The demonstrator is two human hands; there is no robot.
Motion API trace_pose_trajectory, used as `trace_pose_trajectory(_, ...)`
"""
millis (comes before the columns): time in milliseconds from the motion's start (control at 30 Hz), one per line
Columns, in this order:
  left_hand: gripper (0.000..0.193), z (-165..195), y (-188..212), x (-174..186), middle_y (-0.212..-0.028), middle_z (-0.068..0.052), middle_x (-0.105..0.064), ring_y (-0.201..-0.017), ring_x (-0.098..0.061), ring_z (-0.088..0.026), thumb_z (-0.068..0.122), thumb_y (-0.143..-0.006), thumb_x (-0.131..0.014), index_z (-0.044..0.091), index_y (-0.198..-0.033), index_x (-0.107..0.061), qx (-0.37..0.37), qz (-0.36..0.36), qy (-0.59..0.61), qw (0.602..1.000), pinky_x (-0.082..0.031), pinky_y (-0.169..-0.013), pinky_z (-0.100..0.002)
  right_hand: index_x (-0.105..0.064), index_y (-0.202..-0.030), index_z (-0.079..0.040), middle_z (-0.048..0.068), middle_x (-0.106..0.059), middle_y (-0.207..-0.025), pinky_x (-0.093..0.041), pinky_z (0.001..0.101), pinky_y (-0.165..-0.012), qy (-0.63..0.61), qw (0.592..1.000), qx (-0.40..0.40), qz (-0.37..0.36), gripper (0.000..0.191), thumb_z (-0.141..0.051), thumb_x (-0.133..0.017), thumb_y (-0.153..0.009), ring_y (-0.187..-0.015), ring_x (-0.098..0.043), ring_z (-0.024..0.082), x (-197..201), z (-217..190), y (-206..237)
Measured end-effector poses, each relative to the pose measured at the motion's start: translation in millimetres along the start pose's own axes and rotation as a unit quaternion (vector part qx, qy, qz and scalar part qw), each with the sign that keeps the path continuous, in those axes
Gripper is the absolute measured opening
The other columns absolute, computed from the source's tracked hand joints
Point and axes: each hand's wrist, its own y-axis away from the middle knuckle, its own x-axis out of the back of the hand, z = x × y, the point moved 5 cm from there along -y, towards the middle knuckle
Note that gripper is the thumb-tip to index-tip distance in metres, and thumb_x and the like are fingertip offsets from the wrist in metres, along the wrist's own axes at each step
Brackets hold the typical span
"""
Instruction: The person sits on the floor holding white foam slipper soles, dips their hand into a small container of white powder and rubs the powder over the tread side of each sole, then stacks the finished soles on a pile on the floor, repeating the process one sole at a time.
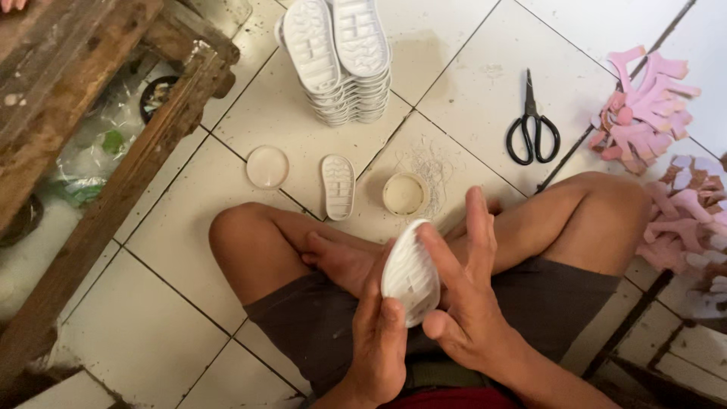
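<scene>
Two hands: both grip one white shoe sole, held up over the crossed legs near the middle of the scene.
Left hand: fingers clenched on the sole's near left edge, thumb on top.
Right hand: thumb pressed to the sole's lower right, other fingers spread open along its far side.
Floor: pale tiles.
Far middle: stack of white soles; single sole lying flat; round lid to its left; small open tin to its right.
Far right: black scissors; pile of pink straps.
Left: wooden frame.
</scene>
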Motion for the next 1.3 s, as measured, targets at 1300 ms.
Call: trace_pose_trajectory(1300,0.074,115,-324,111,-0.165,-0.022,-0.032,-0.153,-0.033,-0.032,0.053,-0.105,-0.039,0.007,-0.161,-0.025,-0.068,0.176,-0.195,0.963,-0.029,-0.122,-0.045,-0.003,-0.167,-0.012,0.019,-0.004,-0.174,-0.015,0.0406,-0.129,-0.189,0.969,-0.155,-0.033,0.08,-0.052,-0.039,-0.108,-0.162,-0.009,0.031,-43,62,-322)
